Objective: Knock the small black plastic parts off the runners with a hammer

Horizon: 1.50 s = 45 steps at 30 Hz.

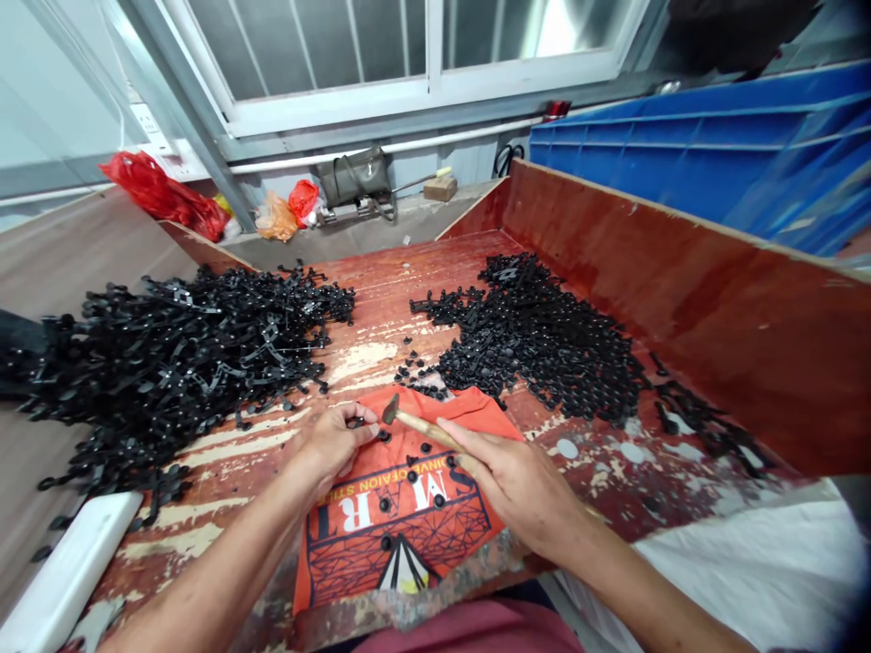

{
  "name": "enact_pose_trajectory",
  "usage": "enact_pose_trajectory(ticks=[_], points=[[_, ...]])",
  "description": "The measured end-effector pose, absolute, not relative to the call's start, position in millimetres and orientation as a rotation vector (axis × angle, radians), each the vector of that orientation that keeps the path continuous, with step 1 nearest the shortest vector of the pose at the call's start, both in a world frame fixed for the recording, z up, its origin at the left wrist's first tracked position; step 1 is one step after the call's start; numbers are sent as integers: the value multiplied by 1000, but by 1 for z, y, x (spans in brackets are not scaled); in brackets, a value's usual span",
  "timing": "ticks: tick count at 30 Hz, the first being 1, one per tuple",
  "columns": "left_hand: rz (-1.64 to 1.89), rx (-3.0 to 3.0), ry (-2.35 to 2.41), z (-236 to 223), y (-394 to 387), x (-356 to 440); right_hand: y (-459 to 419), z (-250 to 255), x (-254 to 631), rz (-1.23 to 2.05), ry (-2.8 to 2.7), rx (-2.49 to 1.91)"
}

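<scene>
My right hand (510, 481) is wrapped round the wooden handle of a small hammer (425, 426), whose dark metal head points left. Close to that head, my left hand (340, 440) pinches a small black plastic part (355, 422) between thumb and fingers. Both hands are over an orange-red printed cloth (469, 531) spread at the near edge of the table. Several loose black round pieces (386, 542) lie on the cloth. What the black part's hidden end looks like, under my fingers, I cannot tell.
A large heap of black linked parts (204, 345) covers the left side; another pile of small black pieces (537, 336) lies at the right. A wooden side board (680, 290) borders the right, with a blue crate (680, 145) behind. A white bar-shaped object (74, 571) rests near left.
</scene>
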<state>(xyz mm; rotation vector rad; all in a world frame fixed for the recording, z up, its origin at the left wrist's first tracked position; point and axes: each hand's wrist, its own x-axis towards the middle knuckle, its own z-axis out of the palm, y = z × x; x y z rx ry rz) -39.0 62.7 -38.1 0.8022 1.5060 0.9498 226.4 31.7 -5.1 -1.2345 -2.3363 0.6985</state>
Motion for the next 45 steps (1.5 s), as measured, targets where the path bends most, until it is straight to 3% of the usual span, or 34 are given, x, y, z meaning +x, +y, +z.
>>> enact_pose_trajectory(ticks=[12,38,45], points=[[913,825,1519,-46,59,-40,26,-3,223,522,-2364,-1273],[782,889,1593,-34,54,-32,22,-4,221,558,-2320,-1318],[768,884,1521,-17,53,-37,19,-11,214,619,-2529,-1381]])
